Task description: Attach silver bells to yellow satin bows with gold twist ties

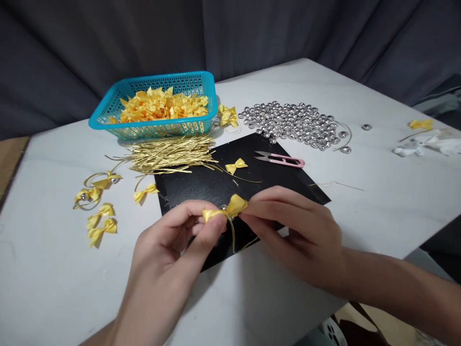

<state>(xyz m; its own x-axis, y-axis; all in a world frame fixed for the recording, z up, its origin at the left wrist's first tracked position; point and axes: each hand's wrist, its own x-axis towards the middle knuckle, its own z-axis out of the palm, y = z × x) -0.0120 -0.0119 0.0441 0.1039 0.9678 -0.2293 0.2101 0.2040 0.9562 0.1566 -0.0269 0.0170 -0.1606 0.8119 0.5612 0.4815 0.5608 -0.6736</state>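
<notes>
We pinch a yellow bow (pixel 226 209) between both hands over the black mat (pixel 230 190) on the tabletop (pixel 378 202): our left hand (pixel 173 240) has its grip closed on one loop, our right hand (pixel 295 226) on the other side, with a gold wire (pixel 233 235) dangling beneath. If either pinch slackens, we judge the wire could slip off the bow's centre, or the small silver bead (pixel 224 207) there could drop and roll away.
</notes>
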